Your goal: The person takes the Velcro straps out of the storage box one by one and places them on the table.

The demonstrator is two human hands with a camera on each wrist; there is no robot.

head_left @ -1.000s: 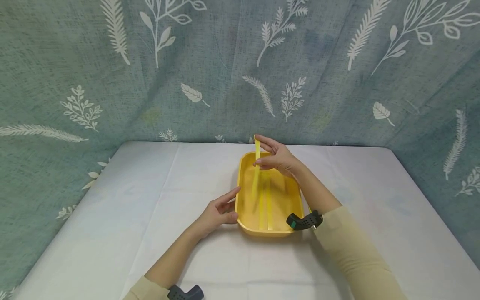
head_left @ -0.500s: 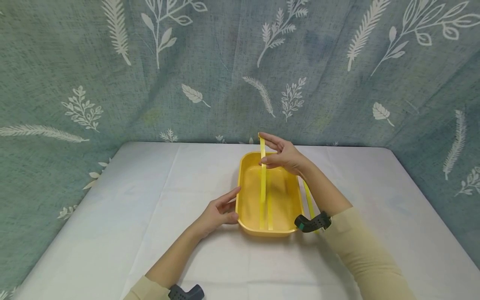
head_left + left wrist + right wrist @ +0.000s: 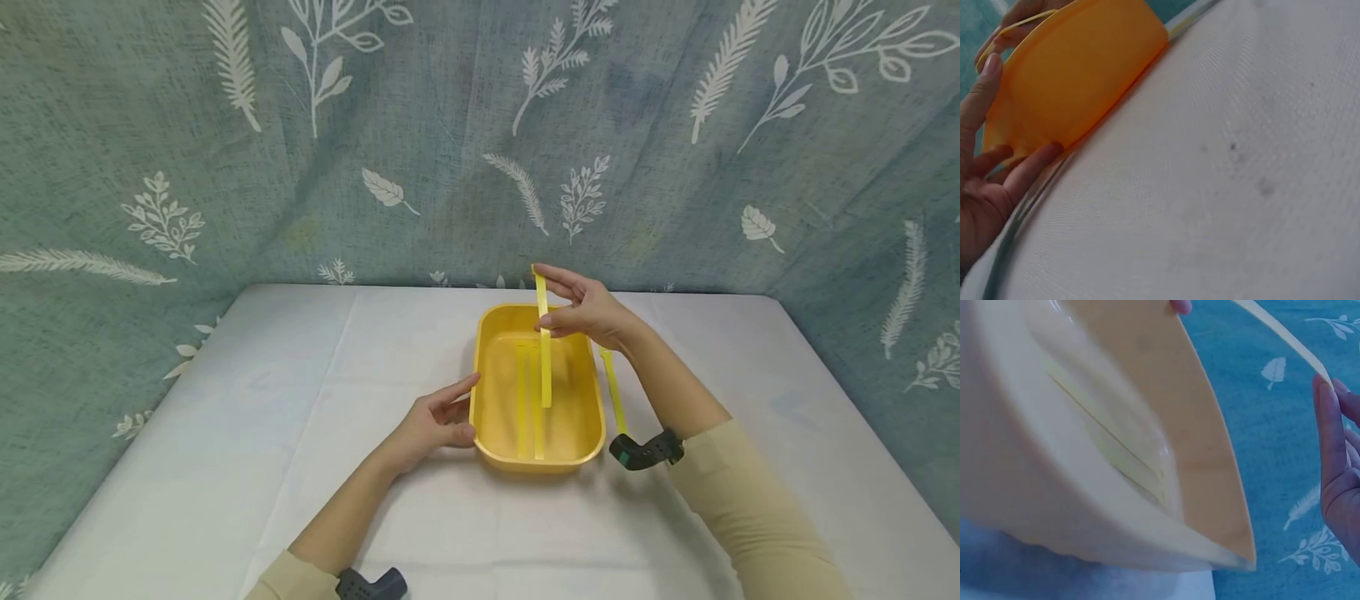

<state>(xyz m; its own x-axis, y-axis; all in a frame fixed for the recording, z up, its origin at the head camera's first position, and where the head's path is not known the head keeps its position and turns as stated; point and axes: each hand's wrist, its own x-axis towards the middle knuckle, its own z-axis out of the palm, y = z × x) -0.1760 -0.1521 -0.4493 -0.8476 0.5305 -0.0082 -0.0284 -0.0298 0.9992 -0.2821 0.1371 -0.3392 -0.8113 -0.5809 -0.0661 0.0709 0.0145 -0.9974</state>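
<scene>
In the head view my right hand pinches a narrow, flat yellow strip near its upper end, thumb and fingers on it. The strip hangs upright over a yellow tray with rounded corners. In the right wrist view the strip looks slightly bent above the fingertips. Two similar yellow strips lie side by side on the tray's floor. My left hand rests against the tray's left wall, its fingers spread along the outside; the left wrist view shows one fingertip at the rim.
Another yellow strip lies on the white cloth-covered table just right of the tray. A teal leaf-patterned curtain hangs behind the table and along both sides. A dark wrist camera sits on the right sleeve.
My right hand has moved rightward with the strip, from the tray's left half to right of the two lying strips. The strip outside has come into fuller view. My left hand keeps its place.
</scene>
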